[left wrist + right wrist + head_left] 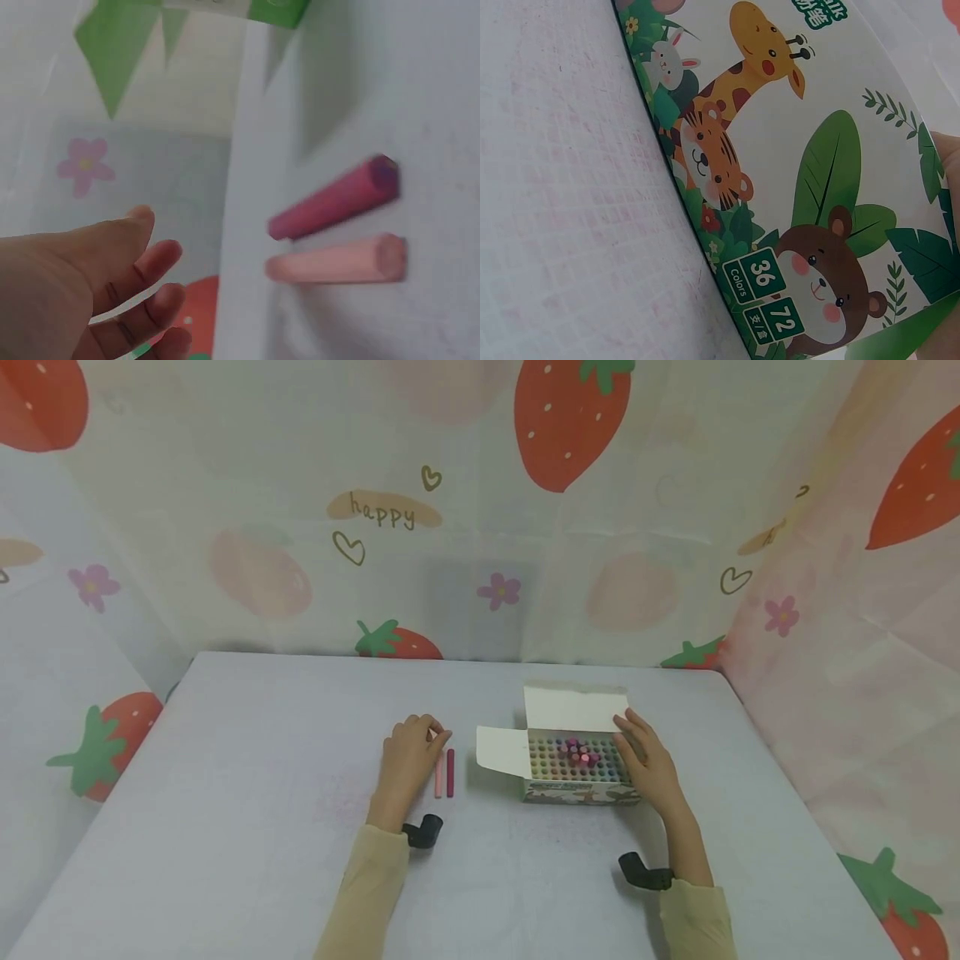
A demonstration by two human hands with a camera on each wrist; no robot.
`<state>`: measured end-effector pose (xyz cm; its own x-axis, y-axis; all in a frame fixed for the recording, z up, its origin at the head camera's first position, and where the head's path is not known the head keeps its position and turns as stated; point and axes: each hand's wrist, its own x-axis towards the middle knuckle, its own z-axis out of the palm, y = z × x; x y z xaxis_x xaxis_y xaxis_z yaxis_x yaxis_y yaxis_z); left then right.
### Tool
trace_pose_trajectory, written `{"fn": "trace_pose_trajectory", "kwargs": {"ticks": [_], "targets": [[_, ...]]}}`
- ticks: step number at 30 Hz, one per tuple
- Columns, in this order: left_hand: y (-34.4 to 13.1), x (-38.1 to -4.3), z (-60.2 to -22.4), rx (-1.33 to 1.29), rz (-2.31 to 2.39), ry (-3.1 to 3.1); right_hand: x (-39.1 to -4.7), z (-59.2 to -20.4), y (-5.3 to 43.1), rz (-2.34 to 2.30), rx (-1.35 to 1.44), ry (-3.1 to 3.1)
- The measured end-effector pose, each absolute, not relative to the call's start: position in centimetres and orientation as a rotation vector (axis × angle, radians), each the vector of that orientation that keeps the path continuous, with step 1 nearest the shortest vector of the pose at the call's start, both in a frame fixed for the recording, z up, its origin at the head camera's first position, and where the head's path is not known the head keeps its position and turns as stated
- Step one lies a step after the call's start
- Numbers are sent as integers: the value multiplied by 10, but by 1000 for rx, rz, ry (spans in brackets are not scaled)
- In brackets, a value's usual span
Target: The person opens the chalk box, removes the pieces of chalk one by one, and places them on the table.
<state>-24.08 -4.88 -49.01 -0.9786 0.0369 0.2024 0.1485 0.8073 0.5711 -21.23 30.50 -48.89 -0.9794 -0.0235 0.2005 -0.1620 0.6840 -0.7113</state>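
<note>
L hand (408,756) loosely curled, empty, nr 2 chalks (450,774); R hand (654,772) at box (566,792), prob. steadying it, grip unclear.

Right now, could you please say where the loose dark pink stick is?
In the head view, the dark pink stick lies on the table right of the pale pink stick and left of the box.
</note>
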Motion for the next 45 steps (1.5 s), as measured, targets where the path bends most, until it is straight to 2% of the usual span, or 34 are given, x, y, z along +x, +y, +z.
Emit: {"fn": "trace_pose_trajectory", "kwargs": {"ticks": [11,23,36,45], "targets": [[-30,-233,-457,-306,-998,-2642,-211,-488,306,1171,154,-2720],[23,-222,-429,-644,-893,-2439,-213,-489,305,1188,151,-2712],[76,-219,-444,-944,-656,-2602,-213,-488,305,1176,147,-2719],[100,-219,-459,-952,-526,-2643,-213,-489,305,1186,149,-2703]]}}
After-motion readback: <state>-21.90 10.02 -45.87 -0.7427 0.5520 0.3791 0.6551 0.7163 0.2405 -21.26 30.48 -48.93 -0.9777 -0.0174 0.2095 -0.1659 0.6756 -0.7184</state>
